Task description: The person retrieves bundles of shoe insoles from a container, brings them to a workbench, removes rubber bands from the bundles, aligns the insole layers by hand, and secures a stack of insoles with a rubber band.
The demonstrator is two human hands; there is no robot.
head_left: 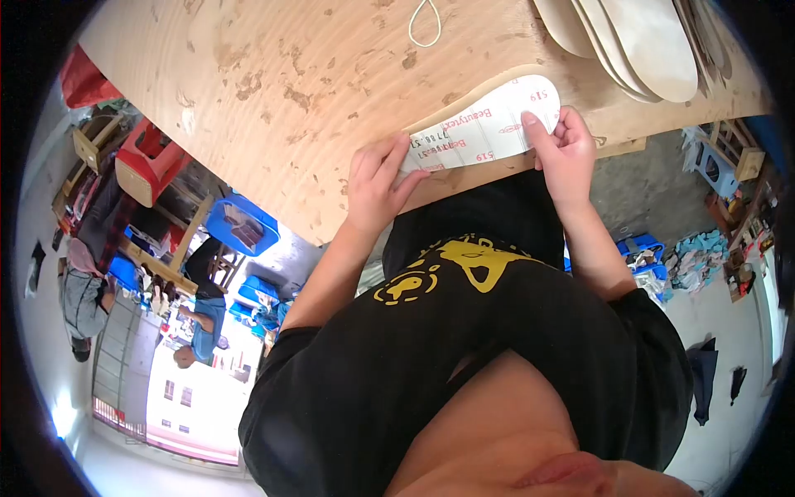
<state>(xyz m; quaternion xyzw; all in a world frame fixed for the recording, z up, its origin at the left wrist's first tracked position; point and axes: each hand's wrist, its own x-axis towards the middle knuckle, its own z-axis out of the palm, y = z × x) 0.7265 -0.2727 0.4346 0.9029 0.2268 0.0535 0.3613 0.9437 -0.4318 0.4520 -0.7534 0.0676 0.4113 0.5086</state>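
Note:
A white insole (489, 124) with red "Beautytex 519" print and black numbers lies at the near edge of the wooden table. A beige layer shows along its far edge. My left hand (378, 176) holds the narrow end, fingers on top and thumb at the near side. At the broad end, my right hand (567, 153) pinches the insole, its thumb on the printed face and its other fingers curled at the edge, partly hidden.
Several beige insole-shaped pieces (638, 50) are stacked at the table's far right. A thin pale loop (425, 25) lies at the far side of the stained wooden table (273, 124). A red stool (145, 161) and blue bin (240, 224) stand left; another person (203, 331) is in the background.

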